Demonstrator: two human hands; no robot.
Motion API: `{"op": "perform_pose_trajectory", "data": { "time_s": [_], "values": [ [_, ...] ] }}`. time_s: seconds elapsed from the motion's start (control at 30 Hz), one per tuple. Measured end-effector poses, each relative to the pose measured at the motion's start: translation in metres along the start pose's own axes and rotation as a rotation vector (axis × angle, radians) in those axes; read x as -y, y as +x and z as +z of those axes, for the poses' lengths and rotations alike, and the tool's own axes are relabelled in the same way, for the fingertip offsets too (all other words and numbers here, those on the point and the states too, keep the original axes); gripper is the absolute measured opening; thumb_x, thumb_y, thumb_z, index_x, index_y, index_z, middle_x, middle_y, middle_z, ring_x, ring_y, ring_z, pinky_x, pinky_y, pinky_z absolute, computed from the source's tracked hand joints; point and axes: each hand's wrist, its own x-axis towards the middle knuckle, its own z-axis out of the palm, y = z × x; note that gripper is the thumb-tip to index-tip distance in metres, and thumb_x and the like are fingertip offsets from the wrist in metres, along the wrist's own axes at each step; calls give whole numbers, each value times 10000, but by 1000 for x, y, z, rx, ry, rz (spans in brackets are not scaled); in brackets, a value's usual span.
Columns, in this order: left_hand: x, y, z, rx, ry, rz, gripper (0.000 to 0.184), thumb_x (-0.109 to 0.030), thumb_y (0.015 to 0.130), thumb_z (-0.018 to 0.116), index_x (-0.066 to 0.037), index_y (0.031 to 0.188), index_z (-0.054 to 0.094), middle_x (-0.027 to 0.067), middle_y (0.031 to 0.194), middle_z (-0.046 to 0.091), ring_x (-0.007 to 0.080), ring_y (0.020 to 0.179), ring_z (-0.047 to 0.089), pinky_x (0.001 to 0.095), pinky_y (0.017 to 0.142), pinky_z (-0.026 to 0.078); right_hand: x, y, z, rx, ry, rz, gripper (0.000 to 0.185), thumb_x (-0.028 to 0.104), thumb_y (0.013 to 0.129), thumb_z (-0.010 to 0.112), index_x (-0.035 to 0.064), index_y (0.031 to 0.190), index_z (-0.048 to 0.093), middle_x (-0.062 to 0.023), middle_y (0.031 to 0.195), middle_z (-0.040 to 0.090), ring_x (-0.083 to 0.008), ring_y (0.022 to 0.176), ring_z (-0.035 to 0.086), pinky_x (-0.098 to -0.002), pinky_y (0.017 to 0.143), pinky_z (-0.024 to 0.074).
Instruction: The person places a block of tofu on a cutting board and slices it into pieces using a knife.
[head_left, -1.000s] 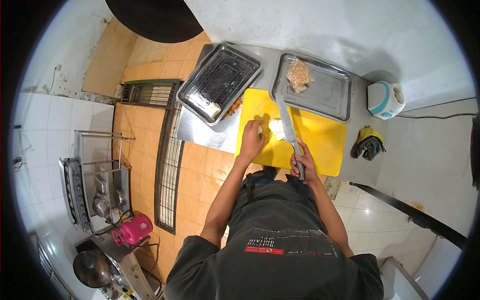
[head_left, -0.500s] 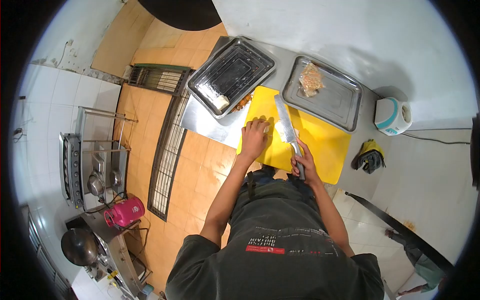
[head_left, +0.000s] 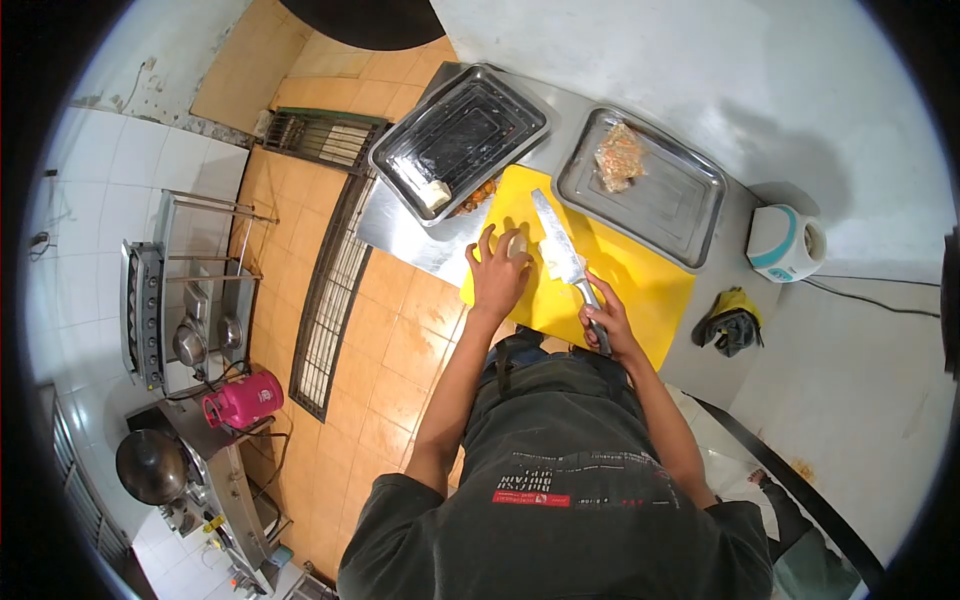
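A knife [head_left: 566,255] is being held at the middle of a yellow cutting board [head_left: 640,290]; whether the board is being touched by the blade cannot be told. The tip is being pointed away from the body and slightly left, the long axis being slanted from the near right to the far left. The handle is being gripped by the right hand [head_left: 612,322], its fingers being closed around it. Pale food [head_left: 549,262] is being partly covered by the blade. On the board's left part, the fingers of the left hand [head_left: 496,282] are being spread and curled. A pale piece [head_left: 516,245] is being shown near the thumb; whether it is being pinched cannot be told. Beyond the board's far edge, a bag of orange bits [head_left: 621,158] is being held by the right tray [head_left: 680,205]. By the left tray [head_left: 460,135], a white block [head_left: 434,194] is being held in the near corner.
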Motion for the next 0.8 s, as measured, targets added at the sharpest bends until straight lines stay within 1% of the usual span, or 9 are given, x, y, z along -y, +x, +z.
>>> {"op": "perform_pose_trajectory", "data": {
  "time_s": [0.17, 0.4, 0.43, 0.57, 0.63, 0.67, 0.73, 0.77, 0.8],
  "values": [
    [4, -3, 9, -64, 24, 4, 110, -245, 782, 891, -246, 879, 840, -22, 1450, 606, 367, 1481, 384, 622, 1128, 272, 7, -4, -3, -28, -18, -10, 694, 119, 1014, 646, 232, 1658, 411, -29, 811, 589, -83, 511, 505, -251, 478, 443],
    [2, -3, 12, -74, 84, 49, 81, -255, 812, 875, -237, 880, 834, -20, 1442, 603, 365, 1481, 380, 629, 1129, 266, 10, -2, -5, 20, -49, -39, 680, 120, 1017, 655, 224, 1652, 436, -23, 818, 595, -80, 559, 509, -256, 521, 447],
    [1, -4, 12, -70, 87, 46, 73, -241, 834, 861, -222, 888, 816, -18, 1441, 602, 359, 1483, 378, 620, 1126, 269, 10, -2, -5, 37, -51, -41, 677, 115, 1016, 656, 223, 1649, 444, -23, 821, 597, -80, 565, 511, -257, 528, 449],
    [-2, -3, 16, -67, 123, 60, 83, -216, 850, 839, -204, 920, 796, 0, 1457, 586, 361, 1476, 375, 612, 1109, 280, 9, -2, -5, 31, -40, -43, 668, 105, 1012, 657, 221, 1641, 464, -22, 822, 605, -83, 562, 517, -255, 531, 452],
    [-7, 0, 14, -77, 101, 25, 98, -201, 864, 813, -174, 950, 774, 10, 1409, 633, 331, 1428, 436, 603, 1088, 298, 8, -2, -6, 19, -66, -58, 661, 98, 1008, 656, 219, 1633, 478, -24, 821, 610, -85, 559, 525, -253, 533, 454],
    [-9, 2, 12, -77, 101, 31, 98, -201, 864, 813, -174, 950, 774, 10, 1409, 633, 331, 1428, 436, 603, 1088, 298, 7, -3, -7, 16, -64, -62, 661, 98, 1008, 656, 219, 1633, 478, -24, 821, 610, -85, 559, 525, -253, 533, 454],
    [-10, 6, 7, -107, -66, 29, 195, -204, 890, 793, -102, 1048, 741, 45, 1160, 728, 284, 1261, 598, 557, 1069, 365, 5, -4, -7, -20, -73, -74, 670, 95, 1007, 653, 217, 1639, 467, -30, 821, 616, -87, 545, 525, -255, 522, 452],
    [-10, 9, 6, -106, -67, 32, 195, -204, 890, 793, -102, 1048, 741, 45, 1160, 728, 284, 1261, 598, 557, 1069, 365, 5, -5, -7, -22, -72, -76, 670, 95, 1007, 653, 217, 1639, 467, -30, 821, 616, -87, 545, 525, -255, 522, 452],
    [-7, 11, 8, -62, -199, -10, 157, -169, 897, 798, -77, 1010, 738, 59, 1055, 755, 280, 1111, 672, 497, 969, 451, 5, -6, -8, -33, -54, -72, 676, 95, 1007, 653, 216, 1643, 458, -31, 821, 617, -87, 540, 524, -256, 513, 449]
  ]
}}
